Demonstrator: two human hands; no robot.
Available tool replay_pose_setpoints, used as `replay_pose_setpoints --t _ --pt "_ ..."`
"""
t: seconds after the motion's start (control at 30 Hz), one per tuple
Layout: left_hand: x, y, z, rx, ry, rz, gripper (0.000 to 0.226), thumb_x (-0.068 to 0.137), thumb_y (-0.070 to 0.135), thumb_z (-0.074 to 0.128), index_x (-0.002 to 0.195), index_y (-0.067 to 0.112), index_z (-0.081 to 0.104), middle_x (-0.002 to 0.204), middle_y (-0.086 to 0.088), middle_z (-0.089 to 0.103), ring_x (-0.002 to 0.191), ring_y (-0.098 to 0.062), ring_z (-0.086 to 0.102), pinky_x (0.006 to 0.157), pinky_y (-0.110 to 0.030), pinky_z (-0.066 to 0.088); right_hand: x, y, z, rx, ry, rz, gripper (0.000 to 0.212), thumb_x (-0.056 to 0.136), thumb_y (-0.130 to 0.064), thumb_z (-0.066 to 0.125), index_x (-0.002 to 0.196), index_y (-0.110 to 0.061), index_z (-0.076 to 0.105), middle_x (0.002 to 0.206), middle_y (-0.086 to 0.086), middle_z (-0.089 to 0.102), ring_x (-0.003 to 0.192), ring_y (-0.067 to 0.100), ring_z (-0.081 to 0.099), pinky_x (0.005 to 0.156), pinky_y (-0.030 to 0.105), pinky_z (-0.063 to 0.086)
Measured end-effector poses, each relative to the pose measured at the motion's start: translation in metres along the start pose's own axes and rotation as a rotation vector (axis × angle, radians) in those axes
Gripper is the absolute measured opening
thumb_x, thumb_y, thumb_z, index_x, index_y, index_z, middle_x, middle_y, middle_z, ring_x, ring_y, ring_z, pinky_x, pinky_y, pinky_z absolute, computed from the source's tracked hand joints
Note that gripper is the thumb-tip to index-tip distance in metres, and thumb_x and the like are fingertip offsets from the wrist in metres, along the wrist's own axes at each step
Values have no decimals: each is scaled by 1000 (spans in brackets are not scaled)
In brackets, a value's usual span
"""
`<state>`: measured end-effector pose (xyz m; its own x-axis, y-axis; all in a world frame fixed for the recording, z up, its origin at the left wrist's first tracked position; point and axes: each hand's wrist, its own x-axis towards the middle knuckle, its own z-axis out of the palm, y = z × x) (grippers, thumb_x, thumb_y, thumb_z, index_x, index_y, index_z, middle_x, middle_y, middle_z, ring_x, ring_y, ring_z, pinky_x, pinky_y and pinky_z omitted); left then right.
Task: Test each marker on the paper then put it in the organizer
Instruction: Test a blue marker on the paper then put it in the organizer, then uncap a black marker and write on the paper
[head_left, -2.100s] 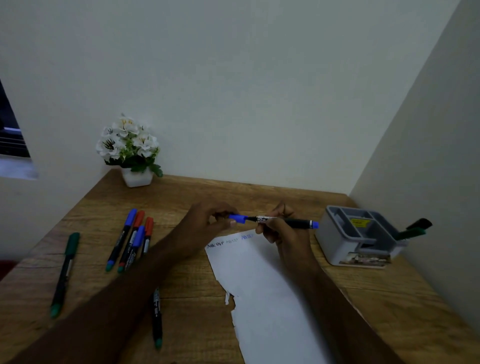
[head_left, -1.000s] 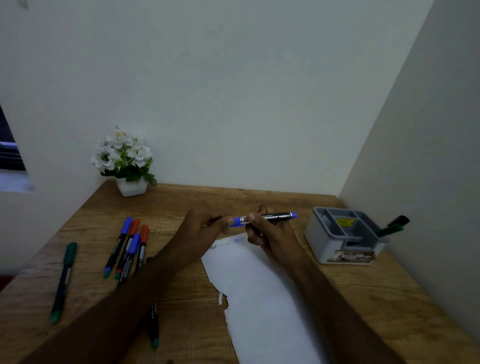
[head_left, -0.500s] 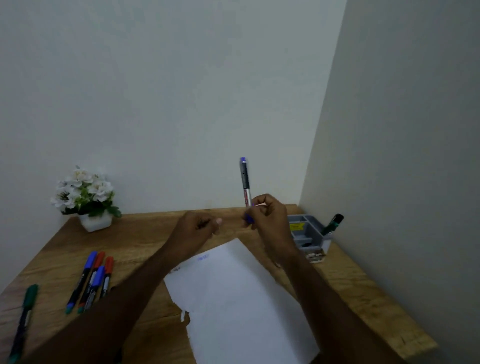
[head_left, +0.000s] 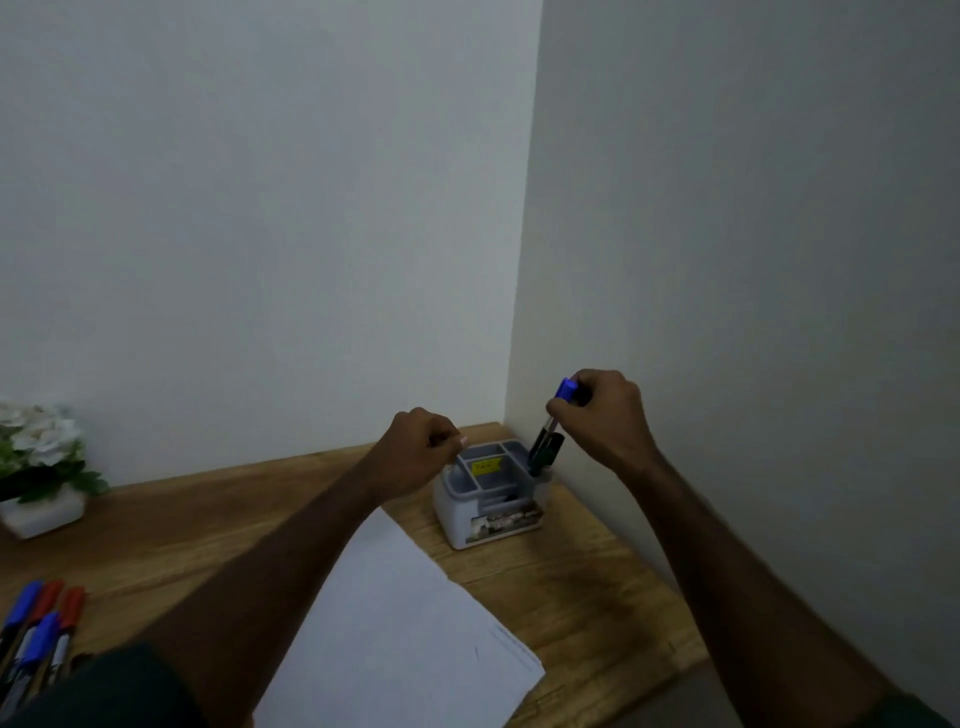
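My right hand grips a blue-capped marker near its cap, holding it upright with its lower end in the right rear compartment of the grey organizer. A dark green marker stands in that same compartment. My left hand hovers in a loose fist just left of the organizer and holds nothing. The white paper lies on the wooden table below my arms. Several blue and red markers lie at the table's left edge.
A white pot of white flowers stands at the back left. Walls close the table in at the back and right, and the organizer sits in that corner. The table's front right edge runs close to the paper's corner.
The view has swung right and closer to the organizer. My right hand carried the blue-capped marker from over the paper to the organizer and turned it cap up. My left hand followed alongside.
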<state>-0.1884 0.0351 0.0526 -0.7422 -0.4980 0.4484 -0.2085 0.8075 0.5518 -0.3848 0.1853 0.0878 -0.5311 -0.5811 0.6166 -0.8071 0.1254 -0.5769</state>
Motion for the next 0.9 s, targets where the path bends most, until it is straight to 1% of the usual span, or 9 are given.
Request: replay_pose_setpoints --t 0.17,0.27,0.33,0.43,0.53,0.63,0.7,0.8,0.9 --pt "7 3 10 18 -22 -14 19 91 24 64 84 12 76 75 1 73 69 -9 68 67 -26 54 1 8 10 -131 -93 7 17 78 -24 76 75 -19 60 63 -11 54 57 1 51 51 13 33" --pt "6 1 9 37 -28 -33 17 91 23 65 83 13 76 74 3 72 67 -7 67 62 -19 51 1 12 22 -208 -160 20 17 78 -27 77 81 -20 62 65 -10 54 59 4 52 54 17 37" --pt "4 -1 7 58 -32 -37 17 91 23 65 82 14 75 72 4 71 64 -3 65 58 -12 45 1 15 28 -270 -209 58 18 77 -27 76 83 -13 68 70 -2 62 65 13 60 58 21 44" --pt "2 -2 3 71 -30 -47 16 90 22 65 78 16 74 69 7 68 58 4 59 53 -7 41 1 18 32 -319 -280 87 21 78 -27 75 81 -6 74 73 8 71 64 17 66 50 19 45" --pt "-2 -2 -2 76 -21 -51 17 90 22 66 78 12 74 70 5 69 59 2 60 55 -8 41 0 12 30 -285 -214 42 22 78 -31 77 83 -10 76 78 1 70 60 5 55 48 14 36" --pt "-10 -4 -11 69 -6 -64 17 90 22 65 79 13 75 72 4 70 63 -4 62 61 -17 47 -8 -8 31 -190 -104 -13 22 80 -39 76 85 -18 72 89 -3 61 79 9 57 68 24 47" --pt "-18 -6 -19 69 -1 -68 18 90 23 65 74 18 72 70 5 70 60 -3 61 58 -16 46 -15 -27 38 -130 -122 -53 19 81 -40 74 81 -22 68 88 -6 58 82 9 56 71 26 45" --pt "-38 -14 -37 83 29 -94 27 89 23 66 63 28 66 62 12 66 52 4 56 53 -6 36 -29 -58 58 -78 -210 -106 14 81 -33 73 76 -22 67 76 -13 53 76 7 54 69 25 42" --pt "-67 -27 -63 103 54 -145 29 88 25 66 59 26 65 57 8 64 49 0 52 51 -8 36 -46 -90 87 -43 -286 -165 10 82 -27 70 75 -19 69 73 -10 58 75 9 56 69 24 43"
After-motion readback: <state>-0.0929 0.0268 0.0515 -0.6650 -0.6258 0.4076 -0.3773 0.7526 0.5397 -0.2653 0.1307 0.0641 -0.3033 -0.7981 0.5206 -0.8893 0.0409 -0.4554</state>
